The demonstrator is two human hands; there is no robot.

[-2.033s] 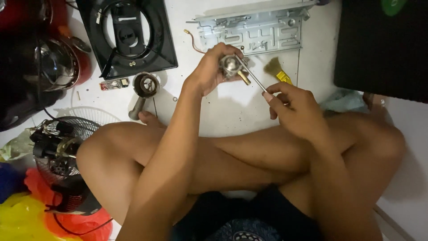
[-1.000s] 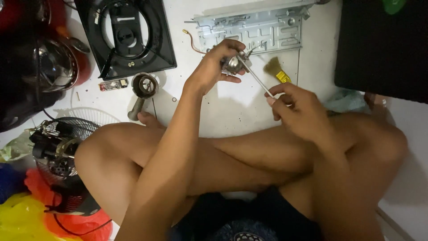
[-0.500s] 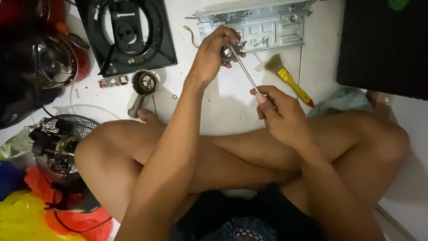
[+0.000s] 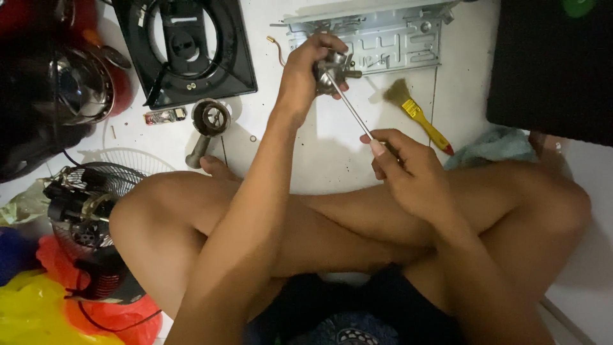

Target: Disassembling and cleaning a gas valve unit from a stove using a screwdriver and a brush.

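Note:
I sit cross-legged on a white tiled floor. My left hand (image 4: 305, 70) grips a small metal valve part (image 4: 332, 65) held up in front of me. My right hand (image 4: 408, 172) holds a screwdriver (image 4: 350, 108) by its handle, and the thin shaft runs up and left with its tip on the metal part. My crossed legs fill the lower half of the view beneath both arms.
A grey metal panel (image 4: 383, 38) lies at the top, a black stove top (image 4: 185, 45) at the upper left. A yellow-handled brush (image 4: 418, 115) lies right of the screwdriver. A burner piece (image 4: 207, 124), a fan (image 4: 83, 204), coloured bags (image 4: 38, 306) and a black box (image 4: 552, 64) surround me.
Both hands have stayed on the part and the screwdriver, shifting slightly up and left. The brush, earlier partly hidden behind my right hand, now shows in full.

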